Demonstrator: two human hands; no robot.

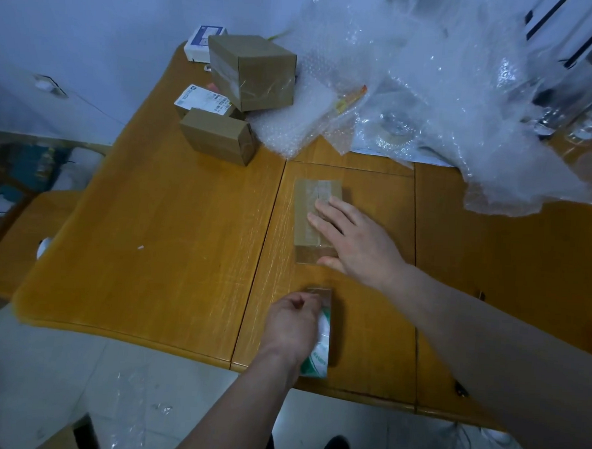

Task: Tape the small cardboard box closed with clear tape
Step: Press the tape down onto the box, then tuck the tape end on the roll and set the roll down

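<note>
No wording can be made out: the white printed shipping label [205, 100] on a small brown cardboard box [210, 107] and the green-and-white printed tape roll [317, 349] are too blurred.

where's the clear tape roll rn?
Head view, bottom centre: the clear tape roll stands gripped in the left hand near the wooden table's front edge.

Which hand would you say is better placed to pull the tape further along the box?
Probably the left hand: it grips the tape roll near the table edge, while the right hand lies flat on the small cardboard box, steadying it.
</note>
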